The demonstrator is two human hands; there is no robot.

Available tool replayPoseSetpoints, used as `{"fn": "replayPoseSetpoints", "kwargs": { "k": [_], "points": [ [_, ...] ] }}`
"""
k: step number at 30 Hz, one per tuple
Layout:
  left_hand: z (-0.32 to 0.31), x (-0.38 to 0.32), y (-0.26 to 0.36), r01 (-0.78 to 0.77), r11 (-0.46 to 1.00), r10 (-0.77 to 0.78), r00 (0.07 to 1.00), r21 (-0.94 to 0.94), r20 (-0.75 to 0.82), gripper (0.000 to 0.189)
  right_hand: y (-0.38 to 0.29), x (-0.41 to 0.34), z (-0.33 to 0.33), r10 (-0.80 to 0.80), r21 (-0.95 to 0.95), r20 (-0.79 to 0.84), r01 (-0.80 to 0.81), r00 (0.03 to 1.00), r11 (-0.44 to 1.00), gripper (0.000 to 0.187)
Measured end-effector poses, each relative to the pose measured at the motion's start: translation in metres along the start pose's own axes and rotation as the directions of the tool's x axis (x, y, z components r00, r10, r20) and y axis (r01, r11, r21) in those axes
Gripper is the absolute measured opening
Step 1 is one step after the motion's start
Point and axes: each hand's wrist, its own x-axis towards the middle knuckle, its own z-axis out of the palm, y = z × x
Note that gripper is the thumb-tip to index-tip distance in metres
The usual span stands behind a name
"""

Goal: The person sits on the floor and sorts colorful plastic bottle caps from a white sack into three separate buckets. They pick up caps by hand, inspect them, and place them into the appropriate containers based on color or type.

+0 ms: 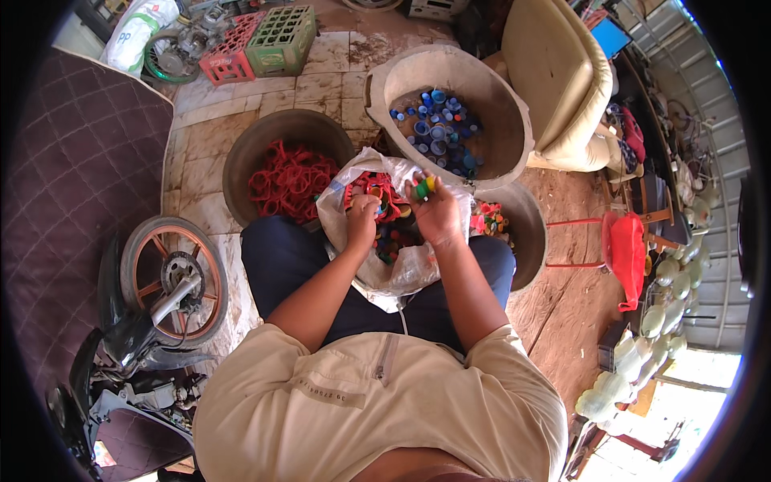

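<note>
An open white woven sack [409, 277] stands between my knees, with red plastic rings and mixed bottle caps [388, 241] inside. My left hand [363, 220] is over the sack's left side, its fingers closed around a small blue cap, partly hidden. Over the right side my right hand [435, 208] is turned palm up, with green and yellow bottle caps [424, 188] held in its fingers. Red plastic rings [292, 178] fill part of a round tub at the left. Blue caps [438, 132] lie in a large tub beyond the sack. Red, orange and other caps [491, 218] are in a tub at the right.
A motorcycle wheel [174, 280] and black motorcycle parts are at my left. Red and green crates [280, 42] stand at the back left. A beige padded chair [551, 72] is beyond the tubs at the right, and a red plastic bag [626, 259] hangs at the far right.
</note>
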Motion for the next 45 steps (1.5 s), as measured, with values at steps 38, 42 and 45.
{"fn": "replayPoseSetpoints", "kwargs": {
  "k": [38, 42, 45],
  "points": [
    [0.011, -0.017, -0.047, -0.283, 0.636, -0.029, 0.921, 0.718, 0.389, 0.030, -0.179, -0.108, -0.413, -0.327, -0.085, -0.779, 0.426, 0.535, 0.901, 0.038],
    [0.012, -0.018, -0.048, -0.292, 0.616, -0.015, 0.924, 0.731, 0.382, 0.030, -0.173, -0.128, -0.353, -0.222, 0.066, -0.848, 0.510, 0.482, 0.858, 0.010],
    [0.009, -0.015, -0.053, -0.307, 0.607, -0.001, 0.922, 0.732, 0.388, 0.030, -0.169, -0.127, -0.313, -0.230, 0.062, -0.753, 0.414, 0.617, 0.908, 0.030]
  ]
}}
